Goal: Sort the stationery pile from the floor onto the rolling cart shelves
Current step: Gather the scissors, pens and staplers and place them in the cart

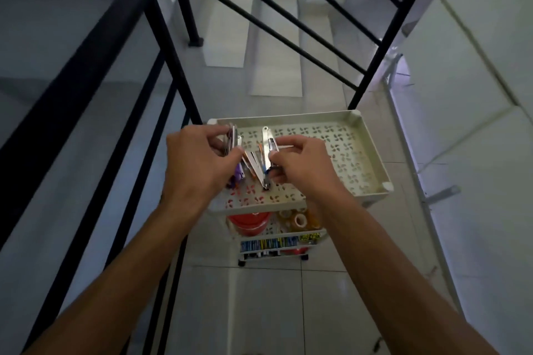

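Black metal stair railing [86, 72] is framing the spot; person is standing over the white perforated plastic rolling cart [372, 153], working on its top shelf. Left hand [199, 158] is gripping a shiny metal stapler-like item [232, 137] at the tray's left edge; right hand [300, 161] is pinching a second chrome stapler [270, 150] beside it. A third opened metal stapler [258, 168] and a small purple item [238, 174] are lying between the hands, touching. To do this well: I'd be setting each piece flat, side by side toward the bare right half, not stacking. Middle shelf is holding a red round container [249, 222] and clear tape rolls [300, 220]; lower shelf is holding a row of coloured pens or markers [268, 244], too small to tell which.
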